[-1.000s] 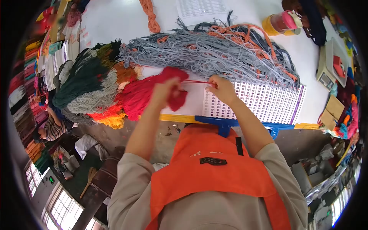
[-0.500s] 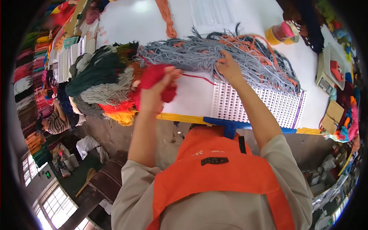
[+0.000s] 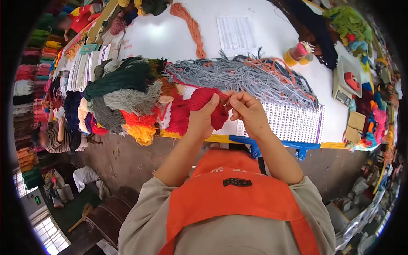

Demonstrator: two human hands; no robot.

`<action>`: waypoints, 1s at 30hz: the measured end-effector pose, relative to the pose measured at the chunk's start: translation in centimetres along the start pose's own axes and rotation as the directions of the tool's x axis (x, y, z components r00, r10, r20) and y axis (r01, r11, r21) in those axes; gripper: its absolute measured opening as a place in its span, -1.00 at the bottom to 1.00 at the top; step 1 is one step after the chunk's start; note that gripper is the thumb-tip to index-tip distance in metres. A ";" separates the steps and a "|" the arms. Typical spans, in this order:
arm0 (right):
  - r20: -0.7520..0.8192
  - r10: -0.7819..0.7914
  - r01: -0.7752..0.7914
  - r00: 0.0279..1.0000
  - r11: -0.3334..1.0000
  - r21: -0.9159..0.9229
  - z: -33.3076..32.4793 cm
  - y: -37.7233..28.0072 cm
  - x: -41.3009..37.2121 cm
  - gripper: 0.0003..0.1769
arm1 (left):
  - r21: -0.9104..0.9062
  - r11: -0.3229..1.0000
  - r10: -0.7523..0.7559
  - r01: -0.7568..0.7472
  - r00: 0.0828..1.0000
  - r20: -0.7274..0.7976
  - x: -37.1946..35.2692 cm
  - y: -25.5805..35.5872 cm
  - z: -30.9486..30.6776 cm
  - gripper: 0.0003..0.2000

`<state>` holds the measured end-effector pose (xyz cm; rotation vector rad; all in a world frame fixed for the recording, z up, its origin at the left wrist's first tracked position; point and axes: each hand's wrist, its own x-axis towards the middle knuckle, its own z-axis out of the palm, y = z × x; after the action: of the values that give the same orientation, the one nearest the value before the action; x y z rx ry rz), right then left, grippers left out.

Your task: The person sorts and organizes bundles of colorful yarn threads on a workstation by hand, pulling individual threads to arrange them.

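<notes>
My left hand (image 3: 203, 119) is closed around a bundle of dark red yarn (image 3: 200, 97), held over the front edge of the table. Against the bundle's right side, my right hand (image 3: 251, 115) pinches red yarn between thumb and fingertips; the exact grip point is partly hidden. A red strand runs from the bundle up and left toward a long pile of grey yarn (image 3: 255, 83) mixed with orange strands. More red yarn (image 3: 179, 117) lies just left of my left hand. Under and beside my right hand is a white perforated board (image 3: 289, 121).
Heaped skeins in dark green (image 3: 123, 78), grey and yellow (image 3: 142, 132) lie to the left. An orange skein (image 3: 190, 29), a printed sheet (image 3: 236, 34), jars (image 3: 297, 53) and a scale (image 3: 346, 83) are on the table. A blue clamp (image 3: 276, 142) sits at its edge. Other people are at left.
My right hand has left the grey yarn and come to the red bundle, pinching at its side. My left hand has carried the bundle rightward, and the two hands are now close together.
</notes>
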<state>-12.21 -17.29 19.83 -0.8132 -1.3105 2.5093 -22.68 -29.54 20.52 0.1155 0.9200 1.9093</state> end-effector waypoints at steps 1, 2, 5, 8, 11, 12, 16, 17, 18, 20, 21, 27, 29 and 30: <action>-0.001 -0.008 0.008 1.000 1.000 -0.002 0.2 -0.1 -0.4 -0.87 | 0.010 1.000 -0.013 0.012 1.000 0.019 -0.3 0.0 -0.3 -0.64; 0.004 -0.014 0.014 1.000 1.000 -0.003 0.5 -0.3 -0.9 -0.86 | 0.020 1.000 -0.025 0.024 0.999 0.037 -0.6 0.0 -0.5 -0.65; 0.018 -0.039 0.039 0.999 0.999 -0.007 1.1 -0.4 -1.8 -0.85 | 0.074 0.997 -0.020 0.015 0.998 0.063 -1.1 -0.4 -0.8 -0.66; 0.030 -0.070 0.070 0.997 0.997 -0.013 0.9 0.1 -2.2 -0.86 | 0.123 0.992 0.003 -0.007 0.999 0.032 -1.4 -1.0 -0.7 -0.67; 0.023 -0.076 0.076 0.997 0.997 0.004 0.7 0.3 -2.5 -0.85 | 0.041 0.998 -0.049 0.048 0.999 0.017 -1.3 -1.2 -0.5 -0.73; 0.014 -0.066 0.066 0.998 0.998 0.023 0.7 0.3 -2.5 -0.84 | 0.041 0.998 -0.051 0.050 0.999 0.017 -1.1 -1.3 -0.6 -0.73; 0.034 -0.080 0.078 0.996 0.994 0.075 -0.4 0.7 -2.4 -0.82 | -0.088 0.995 -0.053 0.051 0.998 -0.017 -0.9 -1.3 -0.2 -0.83; 0.026 -0.087 0.085 0.996 0.994 0.070 -0.6 0.8 -2.3 -0.81 | -0.074 0.997 -0.029 0.027 0.999 -0.030 -0.8 -1.3 0.1 -0.85; 0.017 -0.094 0.093 0.995 0.994 0.063 -0.8 0.8 -2.3 -0.81 | -0.073 0.997 -0.032 0.030 0.999 -0.030 -0.7 -1.3 0.2 -0.85; -0.013 -0.082 0.081 0.997 0.997 -0.005 -0.9 0.4 -2.5 -0.82 | -0.070 0.997 -0.025 0.024 1.000 -0.008 -0.4 -1.4 0.4 -0.82; -0.042 -0.071 0.068 0.997 0.995 -0.074 -0.9 0.2 -2.5 -0.82 | -0.070 0.997 -0.026 0.026 1.000 -0.008 -0.4 -1.5 0.6 -0.82; -0.032 -0.127 0.120 0.991 0.980 -0.158 -1.7 0.5 -2.3 -0.86 | -0.010 0.998 -0.056 0.056 0.998 -0.020 0.1 -2.7 0.8 -0.74; -0.031 -0.111 0.107 0.993 0.987 -0.122 -2.2 0.5 -2.3 -0.86 | -0.022 0.999 -0.035 0.034 0.999 -0.018 0.4 -3.0 0.7 -0.72; -0.030 -0.098 0.095 0.995 0.992 -0.088 -2.4 0.5 -2.3 -0.85 | -0.022 0.999 -0.036 0.036 0.999 -0.021 0.5 -3.1 0.7 -0.72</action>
<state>-8.92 -16.88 19.19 -0.7862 -1.4211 2.3687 -20.35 -28.05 18.91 0.0659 0.9099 1.8897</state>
